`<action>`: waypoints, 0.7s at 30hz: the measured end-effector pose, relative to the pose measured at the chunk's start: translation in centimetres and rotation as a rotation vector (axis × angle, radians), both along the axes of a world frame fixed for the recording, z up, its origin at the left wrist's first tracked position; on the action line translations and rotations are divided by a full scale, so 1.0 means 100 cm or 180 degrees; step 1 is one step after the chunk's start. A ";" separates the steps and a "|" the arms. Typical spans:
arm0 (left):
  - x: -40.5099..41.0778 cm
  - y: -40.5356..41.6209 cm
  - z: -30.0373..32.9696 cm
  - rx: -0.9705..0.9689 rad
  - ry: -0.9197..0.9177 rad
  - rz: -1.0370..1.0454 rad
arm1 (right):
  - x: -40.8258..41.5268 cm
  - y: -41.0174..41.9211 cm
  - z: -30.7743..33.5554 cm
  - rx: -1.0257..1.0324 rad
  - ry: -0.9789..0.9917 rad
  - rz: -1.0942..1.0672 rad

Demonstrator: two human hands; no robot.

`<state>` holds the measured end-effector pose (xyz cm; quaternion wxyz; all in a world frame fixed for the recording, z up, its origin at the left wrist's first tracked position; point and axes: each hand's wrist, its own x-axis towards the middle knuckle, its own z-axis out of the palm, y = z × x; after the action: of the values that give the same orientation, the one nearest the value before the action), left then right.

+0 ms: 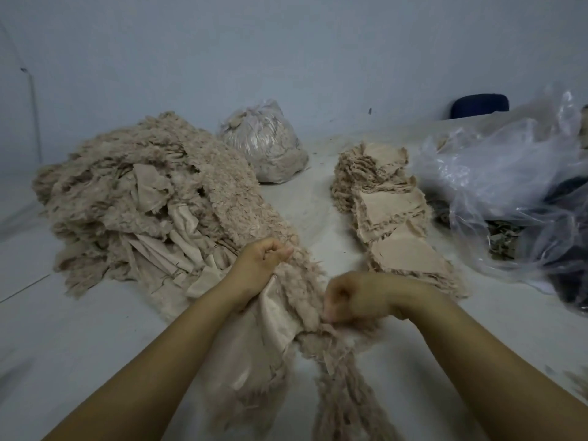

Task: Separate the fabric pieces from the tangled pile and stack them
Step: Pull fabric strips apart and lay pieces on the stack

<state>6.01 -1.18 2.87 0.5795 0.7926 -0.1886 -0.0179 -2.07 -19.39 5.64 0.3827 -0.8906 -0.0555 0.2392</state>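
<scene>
The left hand [261, 265] is gripping the fuzzy edge of the tangled pile [143, 205] of beige fabric, while the right hand [356, 297] is pinching a frayed piece [321, 332] just beside it — both fists curled. A stack of flat pieces [394, 214] is lying to the right on the worktop [79, 338], near crumpled plastic bags [509, 176].

The tangled pile [143, 198] of beige, fuzzy-edged fabric heaps high on the left of the pale surface [79, 338], its near end trailing toward me in a long frayed strip [286, 313]. I pinch that strip with my left hand [261, 265] and grip it in my right fist [353, 297]. To the right lies the stack [391, 211] of flattened pieces, running away from me in overlapping layers.
</scene>
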 end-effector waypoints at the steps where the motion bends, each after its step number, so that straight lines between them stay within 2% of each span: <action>1: -0.001 -0.002 0.000 0.0005 0.0037 -0.0076 | 0.001 0.003 0.000 0.0114 -0.0399 -0.0291; 3: -0.006 -0.009 0.001 -0.0035 0.0092 -0.0183 | 0.007 0.017 -0.008 0.0832 -0.1050 -0.0668; 4: -0.008 -0.012 0.001 -0.0071 0.0120 -0.0181 | 0.009 0.025 -0.014 0.0936 -0.1269 -0.0643; 5: -0.010 -0.013 0.002 -0.0122 0.0155 -0.0182 | 0.014 0.031 -0.024 0.1006 -0.1427 -0.0638; 7: -0.012 -0.007 0.004 -0.0112 0.0250 -0.0296 | 0.022 0.031 -0.037 0.1047 -0.1735 -0.1070; 9: -0.013 0.007 0.002 0.0232 0.0400 -0.0514 | 0.028 0.020 -0.043 0.0852 -0.1924 -0.1401; 11: -0.012 0.019 -0.005 0.0638 0.0348 -0.0639 | 0.030 0.012 -0.046 0.0749 -0.1966 -0.1425; 15: -0.013 0.023 -0.012 0.0328 0.0447 -0.0606 | 0.022 0.009 -0.051 0.1206 -0.1557 -0.1144; 17: -0.012 0.022 -0.012 0.0483 0.0218 -0.0512 | 0.021 0.008 -0.051 0.1173 -0.1743 -0.1069; 19: -0.010 0.028 -0.015 0.0837 -0.0098 -0.0325 | 0.023 0.000 -0.048 0.1015 -0.2113 -0.1473; 21: -0.009 0.036 -0.017 0.1139 -0.0301 -0.0211 | 0.021 -0.007 -0.041 0.1105 -0.2217 -0.1943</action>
<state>5.10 2.46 1.20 0.4188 0.8764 -0.2355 -0.0329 0.03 -20.13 1.52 0.5368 -0.8164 0.0442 -0.2085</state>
